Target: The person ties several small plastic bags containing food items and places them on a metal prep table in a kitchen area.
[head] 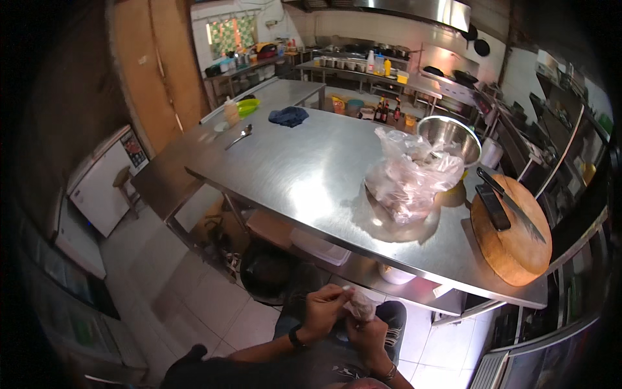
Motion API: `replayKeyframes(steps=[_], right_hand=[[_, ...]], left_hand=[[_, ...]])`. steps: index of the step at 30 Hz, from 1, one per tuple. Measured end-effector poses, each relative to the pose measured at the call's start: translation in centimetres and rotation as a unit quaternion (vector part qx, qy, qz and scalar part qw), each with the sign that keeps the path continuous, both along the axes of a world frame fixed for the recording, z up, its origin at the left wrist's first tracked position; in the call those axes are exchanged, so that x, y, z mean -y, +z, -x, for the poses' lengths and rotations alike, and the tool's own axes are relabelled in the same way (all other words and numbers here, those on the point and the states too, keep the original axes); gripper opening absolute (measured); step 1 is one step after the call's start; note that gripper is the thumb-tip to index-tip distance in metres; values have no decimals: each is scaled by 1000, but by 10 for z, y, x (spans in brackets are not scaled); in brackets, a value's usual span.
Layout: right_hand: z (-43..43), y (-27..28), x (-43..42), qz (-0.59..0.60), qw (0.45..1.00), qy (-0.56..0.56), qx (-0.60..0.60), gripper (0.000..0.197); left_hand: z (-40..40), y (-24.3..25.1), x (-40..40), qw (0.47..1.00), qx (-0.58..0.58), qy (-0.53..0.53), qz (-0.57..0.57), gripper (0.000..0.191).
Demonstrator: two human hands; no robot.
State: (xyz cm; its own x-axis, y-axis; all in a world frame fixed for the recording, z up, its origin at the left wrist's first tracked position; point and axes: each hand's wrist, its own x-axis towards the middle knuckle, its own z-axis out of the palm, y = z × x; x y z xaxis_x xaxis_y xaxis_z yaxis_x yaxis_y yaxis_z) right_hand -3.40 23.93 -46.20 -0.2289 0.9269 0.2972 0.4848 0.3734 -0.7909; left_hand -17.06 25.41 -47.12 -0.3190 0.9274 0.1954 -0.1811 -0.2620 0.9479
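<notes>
Above my lap, in front of the table edge, both hands are on a small plastic bag [362, 305] with pale contents that I cannot make out. My right hand [368, 336] is closed around its lower part. The bent fingers of my left hand [324, 307] pinch a whitish bit at its upper left side. On the stainless steel table [272, 170] beyond lies a large crumpled clear plastic bag [413, 180], its contents mostly hidden. A steel bowl [452, 131] stands tilted behind it.
A round wooden chopping board [505, 253] at the right holds a knife [522, 216] and a black flat object [492, 206]. Farther left are a dark blue cloth [288, 116], a spoon [240, 136], a squeeze bottle [231, 112] and a green bowl [249, 106]. Below is a lower shelf [418, 291].
</notes>
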Motion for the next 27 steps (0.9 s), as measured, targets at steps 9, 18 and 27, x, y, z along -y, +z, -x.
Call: replayKeyframes(steps=[9, 18, 27], right_hand=[[2, 74, -27, -356, 914, 142, 131, 41], [-45, 26, -23, -47, 955, 245, 162, 21], [-28, 20, -35, 299, 907, 85, -286, 16]], left_hand=[[40, 14, 14, 986, -77, -85, 120, 8], [48, 62, 24, 864, -468, -179, -51, 14], [11, 47, 9, 941, 234, -203, 140, 11]])
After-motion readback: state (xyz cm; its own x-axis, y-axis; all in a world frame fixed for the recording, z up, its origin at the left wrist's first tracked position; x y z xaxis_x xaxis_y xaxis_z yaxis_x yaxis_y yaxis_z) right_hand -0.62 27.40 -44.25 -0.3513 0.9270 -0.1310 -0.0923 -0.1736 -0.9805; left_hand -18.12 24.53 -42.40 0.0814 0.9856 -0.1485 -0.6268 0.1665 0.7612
